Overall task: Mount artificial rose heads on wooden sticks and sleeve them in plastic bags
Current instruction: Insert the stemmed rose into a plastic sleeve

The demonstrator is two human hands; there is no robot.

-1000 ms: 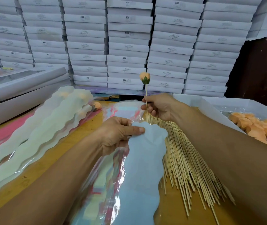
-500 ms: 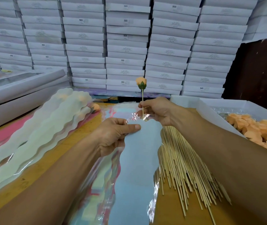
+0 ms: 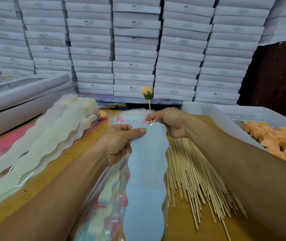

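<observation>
Right hand pinching a thin wooden stick, held upright, with an orange rose head mounted on top and the stick's lower end entering the mouth of the blue plastic bag. Left hand just left of that mouth, gripping the bag's top edge, thumb lying flat across the blue face. Bag hanging long toward the camera, scalloped along both sides, over a heap of mixed pastel bags on the wooden table. Just right of the blue bag, a fanned bundle of bare sticks. Farther right, a white tray of loose orange rose heads. Left of the bag, a row of sleeved roses in pale green wrappers, then a long flat box. Behind everything, stacked white boxes.
</observation>
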